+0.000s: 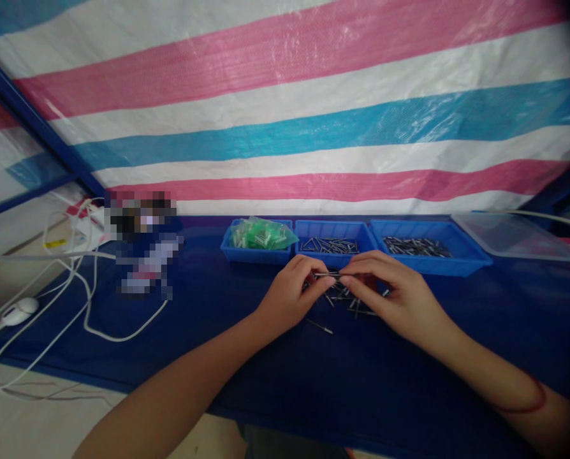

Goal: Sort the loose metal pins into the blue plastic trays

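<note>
My left hand [292, 290] and my right hand [390, 293] meet over the blue table [218, 331], fingers pinched on the two ends of a thin metal pin [327, 275]. Under and between the hands lies a small heap of loose metal pins [349, 299]. One pin [321, 327] lies apart, nearer to me. Behind the hands stand three blue trays: the left tray [256, 254] holds a green bag of small parts [261, 233], the middle tray [333, 255] holds metal pins, the right tray [428, 262] holds darker metal pieces.
A clear plastic lid or tray [519, 236] lies at the far right. White cables [88, 306] and a white mouse-like device [20, 311] lie at the left. A striped pink, white and blue tarp [289, 115] hangs behind the table.
</note>
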`<state>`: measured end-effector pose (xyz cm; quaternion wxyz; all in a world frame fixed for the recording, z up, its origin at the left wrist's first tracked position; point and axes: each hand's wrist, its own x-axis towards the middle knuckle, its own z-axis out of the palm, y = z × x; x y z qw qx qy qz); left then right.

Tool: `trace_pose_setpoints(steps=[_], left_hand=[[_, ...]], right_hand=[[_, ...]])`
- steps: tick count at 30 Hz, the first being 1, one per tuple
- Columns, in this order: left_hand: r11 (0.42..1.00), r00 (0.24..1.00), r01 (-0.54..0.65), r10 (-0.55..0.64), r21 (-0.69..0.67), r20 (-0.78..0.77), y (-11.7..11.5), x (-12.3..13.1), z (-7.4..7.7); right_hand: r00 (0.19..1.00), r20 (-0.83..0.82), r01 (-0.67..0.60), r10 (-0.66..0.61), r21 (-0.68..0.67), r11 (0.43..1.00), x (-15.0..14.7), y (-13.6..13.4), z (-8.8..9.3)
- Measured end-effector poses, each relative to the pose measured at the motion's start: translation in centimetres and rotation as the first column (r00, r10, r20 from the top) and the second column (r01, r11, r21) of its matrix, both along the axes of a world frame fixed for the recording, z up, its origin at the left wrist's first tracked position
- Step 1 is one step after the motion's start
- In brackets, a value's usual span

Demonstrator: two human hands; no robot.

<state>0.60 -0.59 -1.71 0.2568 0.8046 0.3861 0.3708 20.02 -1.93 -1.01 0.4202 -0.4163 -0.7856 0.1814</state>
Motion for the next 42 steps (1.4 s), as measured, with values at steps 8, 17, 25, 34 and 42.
trace_pose_setpoints(steps=[8, 17, 25, 34, 42], left_hand=[[0.996, 0.974, 0.019, 0.001, 0.084, -0.227, 0.0, -0.6, 0.6], [0.973, 0.714, 0.013, 0.153, 0.231, -0.683, -0.1, -2.0, 2.8], [0.989, 0.757, 0.136, -0.063, 0.063, -0.650, -0.4, -2.3, 2.5], [0.990, 0.705, 0.121, -0.032, 0.075, -0.709, -0.7, -1.1, 1.5], [0.981, 0.796, 0.069, 0.057, 0.183, -0.602, -0.5, -0.3, 1.0]], right_hand=[[0.954, 0.080, 0.274, -0.289, 0.160, 0.948, 3.1, 1.8, 1.0], [0.714, 0.143, 0.623, -0.686, 0.317, 0.715, 8.6, 3.5, 1.9], [0.726, 0.279, 0.566, -0.628, 0.277, 0.777, 7.2, 4.2, 0.4], [0.906, 0.264, 0.274, -0.330, 0.228, 0.934, 2.3, 1.4, 0.3], [0.957, 0.289, 0.013, -0.032, 0.068, 0.998, -0.2, 0.2, -0.7]])
